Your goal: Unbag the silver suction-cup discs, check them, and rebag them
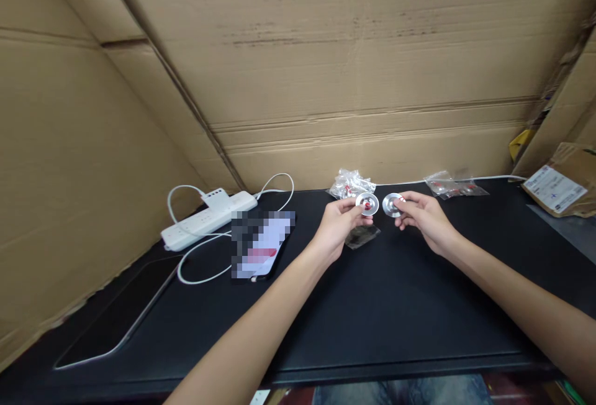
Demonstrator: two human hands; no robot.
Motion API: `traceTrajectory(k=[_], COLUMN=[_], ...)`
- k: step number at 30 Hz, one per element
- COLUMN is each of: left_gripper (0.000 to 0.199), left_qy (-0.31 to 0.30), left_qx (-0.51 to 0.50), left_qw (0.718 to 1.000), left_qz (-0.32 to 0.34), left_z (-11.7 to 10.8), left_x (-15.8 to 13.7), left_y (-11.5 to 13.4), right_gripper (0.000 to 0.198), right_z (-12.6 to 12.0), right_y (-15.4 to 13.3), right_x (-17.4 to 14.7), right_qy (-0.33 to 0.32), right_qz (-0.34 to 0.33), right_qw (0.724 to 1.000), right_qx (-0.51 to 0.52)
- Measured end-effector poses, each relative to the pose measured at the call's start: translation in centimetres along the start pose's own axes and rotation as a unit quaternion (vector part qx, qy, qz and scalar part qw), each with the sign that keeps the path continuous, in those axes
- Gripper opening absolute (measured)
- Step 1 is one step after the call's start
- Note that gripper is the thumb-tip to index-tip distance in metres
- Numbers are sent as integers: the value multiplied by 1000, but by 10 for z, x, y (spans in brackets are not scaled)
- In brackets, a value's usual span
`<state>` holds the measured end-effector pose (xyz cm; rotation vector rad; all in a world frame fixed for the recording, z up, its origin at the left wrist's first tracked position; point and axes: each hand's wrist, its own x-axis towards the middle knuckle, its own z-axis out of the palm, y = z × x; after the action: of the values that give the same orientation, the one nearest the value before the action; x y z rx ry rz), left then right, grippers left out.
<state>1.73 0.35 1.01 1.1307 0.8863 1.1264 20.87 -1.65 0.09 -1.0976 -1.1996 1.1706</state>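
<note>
My left hand pinches a round silver metal disc with a red piece at its centre. A second silver disc of similar size is held between the thumb and fingers of my right hand. Both discs are raised above the black table, side by side with a narrow gap between them. Below my left hand lies a small clear plastic bag. Just behind it is a crumpled clear bag with red bits in it.
Another clear bag with red pieces lies at the back right, near a labelled brown package. On the left are a white power strip with cables, a phone and a dark tablet. Cardboard walls enclose the table.
</note>
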Motion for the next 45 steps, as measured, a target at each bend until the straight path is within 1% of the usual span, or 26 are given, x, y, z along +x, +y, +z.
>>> traceTrajectory(k=[2,3,4,5,7,9,11,12,14,17,21,22,24,27,29,33,37,39,41,43,45], left_gripper=[9,9,9,10,10,11,11,11,11,10,7,8,9,9,11,18,24,26,22,16,12], left_qy=[6,9,12,14,13,11,8,6,4,-2,-21,-31,-58,-98,-117,-152,-179,-181,-165,-132,-94], left_qx=[8,11,15,18,24,31,36,37,40,45,46,45,45,50,50,52,58,58,61,69,85], left_qw=[1000,1000,1000,1000,1000,999,999,999,999,999,999,998,997,994,992,987,982,981,984,989,992], left_qz=[4,4,3,1,-2,-1,2,3,4,2,-7,-9,-11,-10,-9,0,25,31,24,13,6], left_z=[1,2,3,3,4,5,5,5,5,6,8,9,11,13,14,13,11,11,11,10,7], left_x=[0,0,-1,-1,-2,-3,-3,-3,-3,-4,-6,-7,-10,-13,-15,-15,-14,-14,-13,-11,-7], left_y=[0,0,0,1,1,2,3,3,3,2,1,1,1,2,1,0,-1,0,-1,-3,-6], right_gripper=[24,21,18,16,17,20,20,18,14,17,13,14,16,18,16,10,6,4,3,2,6], right_z=[-7,-12,-16,-19,-26,-30,-32,-33,-33,-28,-13,-9,-2,2,1,-1,3,6,8,10,9], right_y=[3,5,7,9,12,13,13,12,11,6,-2,-4,-6,-5,-3,-4,-7,-8,-7,-7,-8], right_x=[5,7,9,10,11,12,12,12,11,8,-3,-6,-11,-14,-14,-13,-17,-18,-19,-17,-13], right_qy=[17,24,27,25,27,33,32,24,5,-4,32,32,0,-61,-79,-80,-59,-59,-52,-32,0], right_qz=[-36,-62,-91,-116,-167,-216,-249,-254,-247,-245,-298,-310,-323,-328,-325,-312,-298,-282,-260,-233,-198], right_qw=[992,979,958,931,873,821,782,771,765,778,819,830,846,855,856,864,885,899,918,945,971], right_qx=[-118,-192,-271,-344,-458,-527,-570,-584,-595,-578,-488,-462,-425,-398,-394,-387,-353,-330,-295,-226,-134])
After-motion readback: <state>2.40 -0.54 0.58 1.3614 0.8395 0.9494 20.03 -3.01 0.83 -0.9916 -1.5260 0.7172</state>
